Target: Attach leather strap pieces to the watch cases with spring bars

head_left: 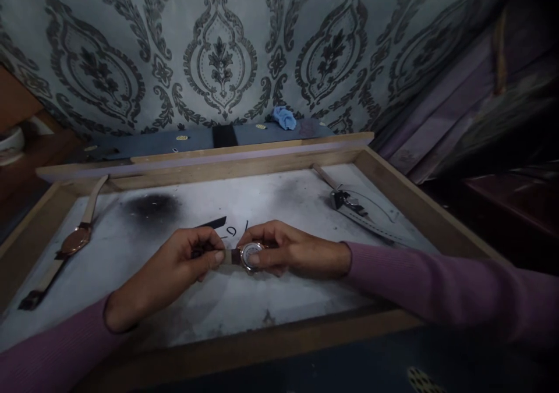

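Near the middle of a shallow wooden tray [183,170], a round metal watch [252,255] is held between my two hands. My right hand [288,252] grips its case, the thumb pressed on the shiny face or back. My left hand [187,259] pinches the brown and beige strap [230,257] close to the case. Behind my fingers, a dark strip [215,223] and small dark curved bits [231,230] lie on the white tray floor. Part of the strap is hidden by my left fingers.
A rose-gold watch [75,240] with a pale strap lies at the tray's left. Toward the right lies another watch or its parts [349,201] with a strap. Beyond the tray are a blue crumpled cloth [284,118] and a patterned wall. A white bowl [12,144] stands far left.
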